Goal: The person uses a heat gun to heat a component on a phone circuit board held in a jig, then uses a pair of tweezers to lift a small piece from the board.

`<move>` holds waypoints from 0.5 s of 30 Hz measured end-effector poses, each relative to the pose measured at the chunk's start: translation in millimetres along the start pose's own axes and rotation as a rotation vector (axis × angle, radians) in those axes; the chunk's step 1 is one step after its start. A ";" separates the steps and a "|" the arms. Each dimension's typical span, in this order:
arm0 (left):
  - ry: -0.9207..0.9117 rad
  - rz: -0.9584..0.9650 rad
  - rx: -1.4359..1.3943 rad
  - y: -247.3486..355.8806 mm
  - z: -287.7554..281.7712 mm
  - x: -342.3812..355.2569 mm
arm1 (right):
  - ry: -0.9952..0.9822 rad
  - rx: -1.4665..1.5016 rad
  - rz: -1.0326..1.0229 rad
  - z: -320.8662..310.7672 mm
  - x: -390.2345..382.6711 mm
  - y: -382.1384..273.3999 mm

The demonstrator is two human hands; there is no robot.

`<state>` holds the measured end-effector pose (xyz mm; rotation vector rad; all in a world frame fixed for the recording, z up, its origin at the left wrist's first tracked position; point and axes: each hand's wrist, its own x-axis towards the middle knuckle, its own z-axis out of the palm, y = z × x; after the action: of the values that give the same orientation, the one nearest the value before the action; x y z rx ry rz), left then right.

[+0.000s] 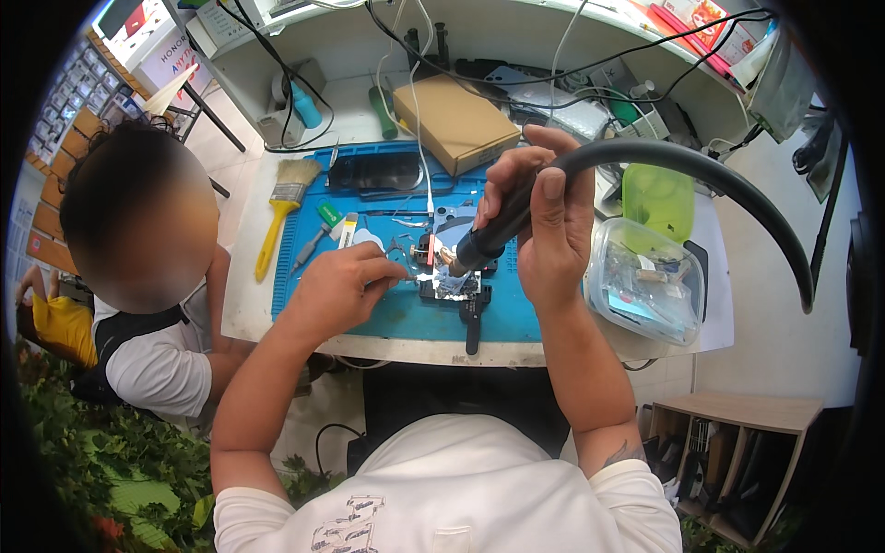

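Observation:
My right hand (553, 221) is wrapped round the black handle of a hot air gun (489, 238), whose thick hose arches away to the right. Its nozzle points down close to a small circuit board (454, 284), clamped in a black holder (474, 318) on the blue repair mat (396, 327). From the left, my left hand (348, 288) pinches a thin tool (411, 277), its tip at the board's left edge. Fingers hide most of that tool, so its kind is unclear. The nozzle covers part of the board.
Left on the mat lie a yellow-handled brush (272, 230), a screwdriver (315, 244) and a dark phone screen (376, 170). Behind stands a cardboard box (456, 124). A clear plastic tub (645, 286) and a green container (658, 203) stand right. Cables hang overhead. Another person (157, 350) sits at left.

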<state>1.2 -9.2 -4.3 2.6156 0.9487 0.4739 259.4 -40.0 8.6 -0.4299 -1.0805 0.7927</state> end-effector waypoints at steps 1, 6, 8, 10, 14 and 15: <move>0.000 0.004 0.014 0.6 0.2 -0.1 | -0.001 0.008 -0.001 -0.4 -0.3 0.3; -0.011 -0.030 -0.044 -1.6 1.8 0.0 | -0.009 0.018 -0.003 -0.4 -0.2 -1.8; 0.006 -0.018 -0.071 -4.1 3.2 0.7 | -0.015 0.003 -0.003 -0.4 -1.0 0.0; 0.049 0.051 0.003 -3.4 3.2 3.5 | -0.012 0.004 -0.001 -0.2 -2.3 1.5; 0.037 0.086 0.056 -6.0 1.9 7.2 | -0.020 0.005 -0.010 -0.5 -2.7 0.5; 0.038 0.086 0.057 -6.2 2.3 6.4 | -0.022 0.006 -0.011 -0.2 -2.5 0.0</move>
<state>3.3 -0.8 -7.6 2.7164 0.8765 0.5271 259.0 -41.9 7.0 -0.4110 -1.0995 0.7922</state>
